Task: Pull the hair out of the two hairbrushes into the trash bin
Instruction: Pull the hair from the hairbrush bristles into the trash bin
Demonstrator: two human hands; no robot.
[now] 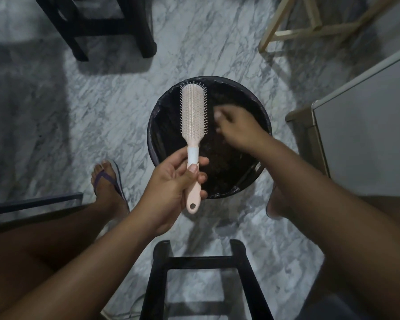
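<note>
A pale pink hairbrush (193, 112) with a white band on its handle is held upright over the left side of the black trash bin (155, 125), bristles facing me. My left hand (171, 185) grips its handle. My right hand (238, 128) hovers over the middle of the bin, just right of the brush head, and is blurred by motion. Its fingertips point toward the brush, and I cannot tell whether they pinch any hair. The bin is lined with a dark bag and holds dark matter. Only one hairbrush is in view.
The bin stands on a grey marble floor between my feet; a sandalled foot (106, 181) is at its left. A black stool (203, 280) is below my arms and another (102, 26) at the top left. A wooden frame (310, 26) and a white cabinet (365, 125) stand to the right.
</note>
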